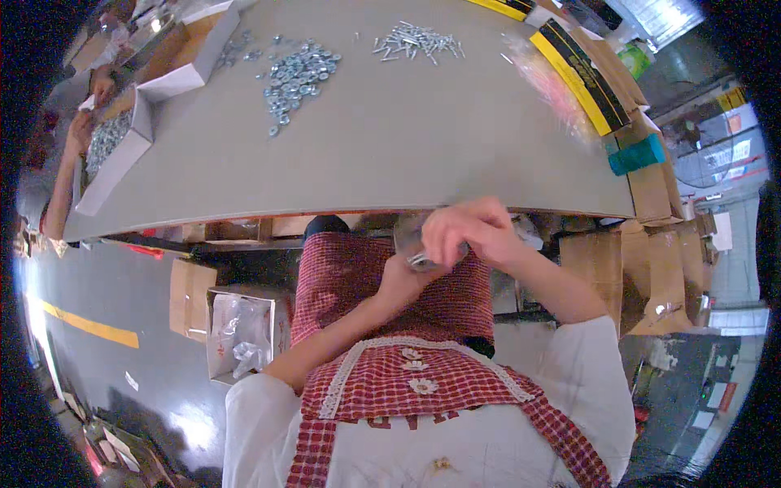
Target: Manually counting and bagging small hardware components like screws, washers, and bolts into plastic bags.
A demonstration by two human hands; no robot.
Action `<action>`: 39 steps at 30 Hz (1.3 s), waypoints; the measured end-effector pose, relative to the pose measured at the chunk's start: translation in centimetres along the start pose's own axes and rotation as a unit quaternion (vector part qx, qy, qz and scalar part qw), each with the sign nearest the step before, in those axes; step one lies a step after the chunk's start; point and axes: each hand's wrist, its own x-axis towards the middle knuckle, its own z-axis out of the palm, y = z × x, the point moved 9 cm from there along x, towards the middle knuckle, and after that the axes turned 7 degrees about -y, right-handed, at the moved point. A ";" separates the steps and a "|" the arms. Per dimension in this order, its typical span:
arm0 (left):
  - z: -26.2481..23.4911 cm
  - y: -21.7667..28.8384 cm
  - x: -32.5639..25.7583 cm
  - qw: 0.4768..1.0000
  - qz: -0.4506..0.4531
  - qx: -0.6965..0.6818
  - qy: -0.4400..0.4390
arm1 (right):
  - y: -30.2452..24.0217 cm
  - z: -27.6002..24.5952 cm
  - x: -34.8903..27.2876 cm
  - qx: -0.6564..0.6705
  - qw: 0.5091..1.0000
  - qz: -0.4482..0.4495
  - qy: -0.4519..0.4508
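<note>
My left hand (402, 278) is closed on a small clear plastic bag (407, 234) with shiny metal pieces in it, above my lap at the table's near edge. Over the bag is my right hand (468, 232), slightly blurred, its fingers bent and closed; what they pinch is hidden. Beyond the hands, a spread of metal washers or nuts (297, 77) lies on the grey table (390, 154). Farther right on it is a pile of slim metal rivets or pins (417, 42). Clear and pinkish plastic bags (561, 98) lie near the right edge.
White boxes (122, 159) with metal parts line the left edge, where another person's hands (91, 106) are at work. A black-and-yellow box (582, 77) and a teal cylinder (637, 154) stand at the right. Below the table are an open carton (218, 350) with plastic and cardboard boxes (618, 272).
</note>
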 end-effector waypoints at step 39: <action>-0.1 -1.1 1.2 0.991 0.040 0.130 -0.004 | 2.4 -4.8 14.0 -0.523 0.852 -0.012 0.021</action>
